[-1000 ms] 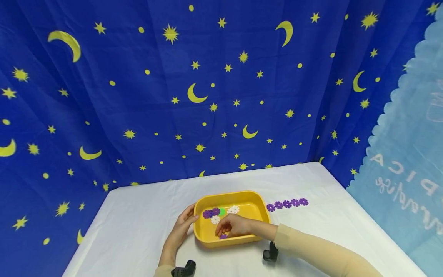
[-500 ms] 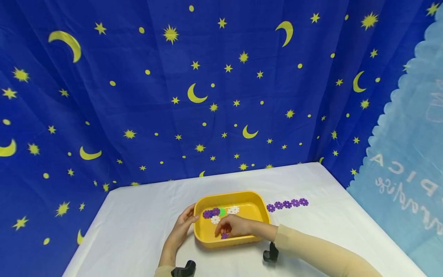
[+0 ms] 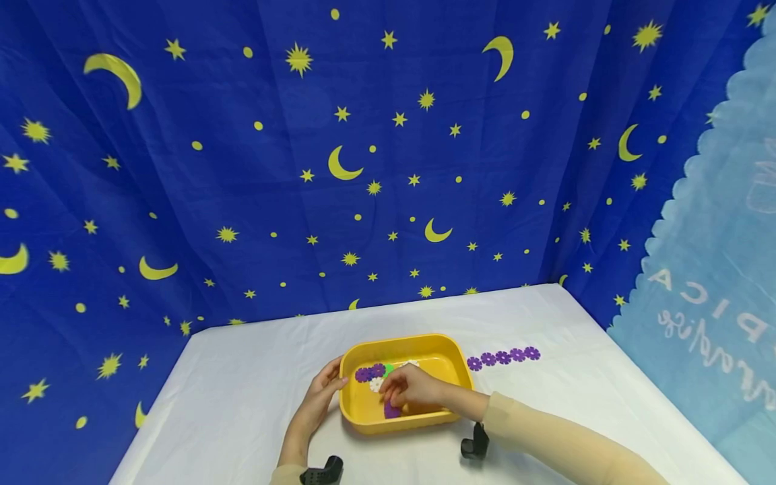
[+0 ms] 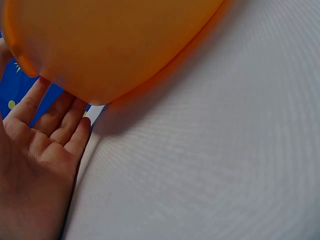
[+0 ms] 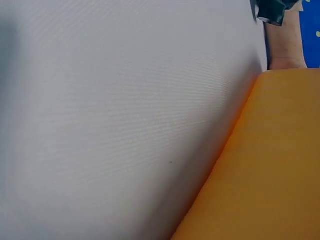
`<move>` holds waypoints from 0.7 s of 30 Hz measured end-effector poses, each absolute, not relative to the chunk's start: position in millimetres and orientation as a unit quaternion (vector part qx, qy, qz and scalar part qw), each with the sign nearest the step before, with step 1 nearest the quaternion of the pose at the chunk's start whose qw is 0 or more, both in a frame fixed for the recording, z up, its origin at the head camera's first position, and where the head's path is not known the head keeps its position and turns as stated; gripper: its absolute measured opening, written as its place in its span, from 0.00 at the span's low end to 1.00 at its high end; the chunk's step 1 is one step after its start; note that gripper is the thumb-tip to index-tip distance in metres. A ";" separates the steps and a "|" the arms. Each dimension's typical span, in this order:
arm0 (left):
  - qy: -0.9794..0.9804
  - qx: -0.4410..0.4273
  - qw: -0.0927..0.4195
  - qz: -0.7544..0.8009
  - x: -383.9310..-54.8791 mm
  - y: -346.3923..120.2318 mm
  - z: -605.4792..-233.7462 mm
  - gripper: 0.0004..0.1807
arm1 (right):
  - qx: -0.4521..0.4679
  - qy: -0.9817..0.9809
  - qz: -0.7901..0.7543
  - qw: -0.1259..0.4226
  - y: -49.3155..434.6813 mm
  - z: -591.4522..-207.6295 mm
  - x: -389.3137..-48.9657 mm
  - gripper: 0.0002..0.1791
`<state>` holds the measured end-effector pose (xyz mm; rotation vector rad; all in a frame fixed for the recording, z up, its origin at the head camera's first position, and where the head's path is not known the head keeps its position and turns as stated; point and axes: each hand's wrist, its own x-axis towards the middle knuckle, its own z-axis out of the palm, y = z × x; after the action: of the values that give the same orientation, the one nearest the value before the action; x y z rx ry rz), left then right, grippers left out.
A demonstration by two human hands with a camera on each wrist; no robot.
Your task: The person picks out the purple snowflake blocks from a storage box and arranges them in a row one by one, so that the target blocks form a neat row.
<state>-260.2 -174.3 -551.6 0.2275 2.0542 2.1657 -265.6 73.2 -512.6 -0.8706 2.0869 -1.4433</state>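
My left hand (image 3: pixel 319 396) grips the left end of a yellow plastic tub (image 3: pixel 358 421), thumb at its rim; the left wrist view shows the fingers along the outer wall. Inside the tub, my right hand (image 3: pixel 415 389) pinches a purple snowflake disc (image 3: pixel 391 409), its fingers partly hidden. A white snowflake disc (image 3: pixel 376 384) lies just left of those fingertips. Farther back are a purple disc (image 3: pixel 362 375) in an overlapping cluster, a green disc (image 3: pixel 389 368) and white discs (image 3: pixel 413 363) partly covered by the hand.
Right of the tub, several purple discs form a joined row (image 3: pixel 503 358) on the white tablecloth (image 3: pixel 242 404). A blue curtain (image 3: pixel 273 168) with stars and moons hangs behind the table, and a light blue cloth (image 3: pixel 715 269) hangs at the right.
The purple disc under my right hand shows more of its face now, and the fingers have shifted slightly up and right, covering more of the white discs. My left hand stays on the tub.
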 end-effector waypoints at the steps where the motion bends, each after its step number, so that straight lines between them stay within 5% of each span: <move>1: 0.685 0.076 0.073 0.721 -260.3 -174.8 -552.0 0.31 | -0.311 0.758 -0.528 0.225 73.4 -512.6 -265.9 0.12; 21: 0.688 0.068 0.073 0.719 -259.7 -174.2 -551.9 0.29 | -0.186 0.744 -0.628 0.131 82.9 -498.6 -265.5 0.16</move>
<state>-259.7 -174.2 -551.9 0.2042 2.0649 2.1593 -265.5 82.9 -498.6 -0.5413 2.1589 -1.8245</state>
